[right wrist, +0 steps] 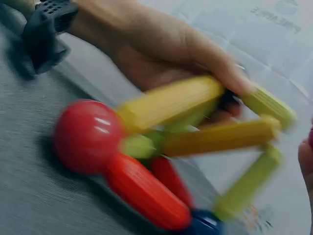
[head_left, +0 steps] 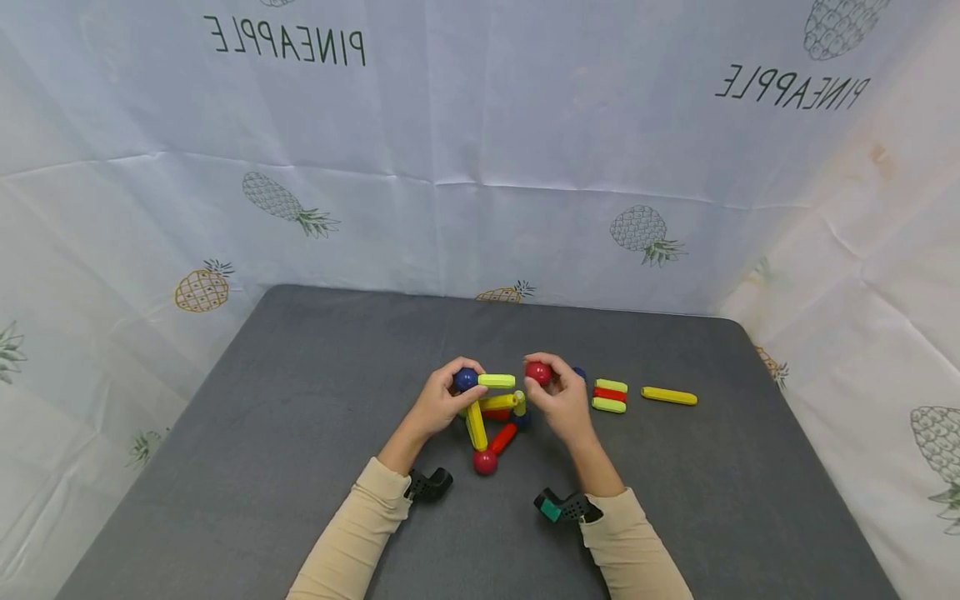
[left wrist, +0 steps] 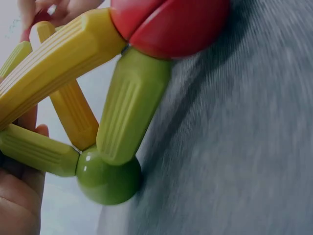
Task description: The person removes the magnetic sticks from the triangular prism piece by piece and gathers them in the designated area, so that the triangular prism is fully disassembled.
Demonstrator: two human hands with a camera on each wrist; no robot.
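Red ball (head_left: 537, 372) pinched close to the tip of a lime rod (head_left: 497, 381)

The left grip (head_left: 438, 400) grasps a blue ball (head_left: 466, 380) between thumb and fingers at the top of a partly joined frame of rods and balls. The lime rod juts sideways from that ball toward the right grip (head_left: 562, 402), which has thumb and fingers closed on the red ball, near the rod's free end but apart from it.

Below, the frame stands on the dark grey table (head_left: 720, 483). A long yellow rod (head_left: 476, 425) slopes from the held blue ball to a lower red ball (head_left: 485, 462) at the near corner, and a red rod (head_left: 503, 439) links that corner to a lower blue ball (head_left: 522, 421). A green ball (left wrist: 110, 177) (plain only from the wrists) joins several rods on the left side.

To the right, another blue ball (head_left: 580, 372) is mostly hidden behind the right grip. Beside it lie three short rods (head_left: 610, 396), a red one between two lime ones, and farther right a loose yellow rod (head_left: 669, 396). A white cloth (head_left: 480, 125) printed with pineapples hangs behind the table.
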